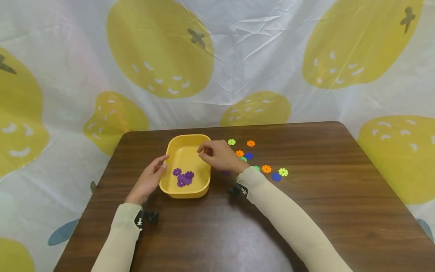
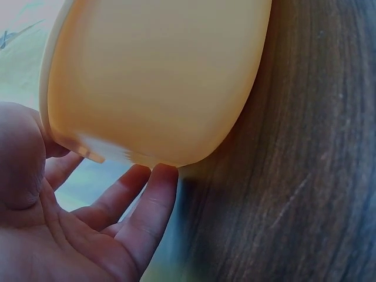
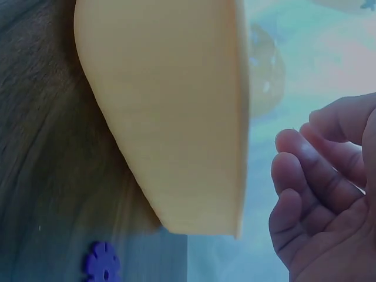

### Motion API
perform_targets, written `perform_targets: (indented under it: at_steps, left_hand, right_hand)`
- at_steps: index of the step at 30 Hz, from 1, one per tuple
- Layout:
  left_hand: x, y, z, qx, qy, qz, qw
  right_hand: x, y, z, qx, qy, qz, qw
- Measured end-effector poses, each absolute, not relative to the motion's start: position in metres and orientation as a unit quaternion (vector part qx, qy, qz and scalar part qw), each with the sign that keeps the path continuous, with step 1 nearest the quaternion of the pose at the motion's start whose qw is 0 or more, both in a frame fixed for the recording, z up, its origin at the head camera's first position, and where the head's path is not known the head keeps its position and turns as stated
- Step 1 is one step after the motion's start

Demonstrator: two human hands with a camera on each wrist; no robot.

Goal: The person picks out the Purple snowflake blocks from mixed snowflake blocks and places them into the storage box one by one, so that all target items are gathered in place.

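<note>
A yellow plastic tub stands on the table, with several purple snowflake-shaped discs clustered inside toward its near end. My left hand holds the tub's left side, thumb at the rim; in the left wrist view its fingers touch the outer wall. Over the tub's right rim hovers my right hand, fingers loosely bent. The right wrist view shows that hand apart from the tub's wall, with nothing visible between thumb and fingers.
Right of the tub, loose discs lie scattered on the brown table: orange, blue, yellow-green and green ones, some partly behind my right hand. One purple disc lies beneath the right wrist. A lemon-print curtain hangs behind.
</note>
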State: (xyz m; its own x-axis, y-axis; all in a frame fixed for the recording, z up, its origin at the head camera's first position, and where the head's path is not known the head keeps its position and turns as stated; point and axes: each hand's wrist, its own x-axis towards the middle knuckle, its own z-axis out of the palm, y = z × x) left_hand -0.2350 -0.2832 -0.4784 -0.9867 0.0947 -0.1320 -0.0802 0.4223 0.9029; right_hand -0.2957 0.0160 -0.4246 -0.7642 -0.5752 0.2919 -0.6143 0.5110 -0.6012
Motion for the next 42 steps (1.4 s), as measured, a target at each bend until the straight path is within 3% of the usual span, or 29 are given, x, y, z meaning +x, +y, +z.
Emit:
perform_targets:
  at_steps: [26,42]
  left_hand:
    - [-0.233,-0.285,-0.478,0.001,0.844,0.529,0.085]
    - [-0.235,-0.285,-0.484,-0.007,0.841,0.533,0.088]
  right_hand:
    - [-0.273,0.111,-0.433,0.300,-0.880,0.368,0.028]
    - [-0.252,0.162,-0.461,0.317,-0.897,0.307,-0.034]
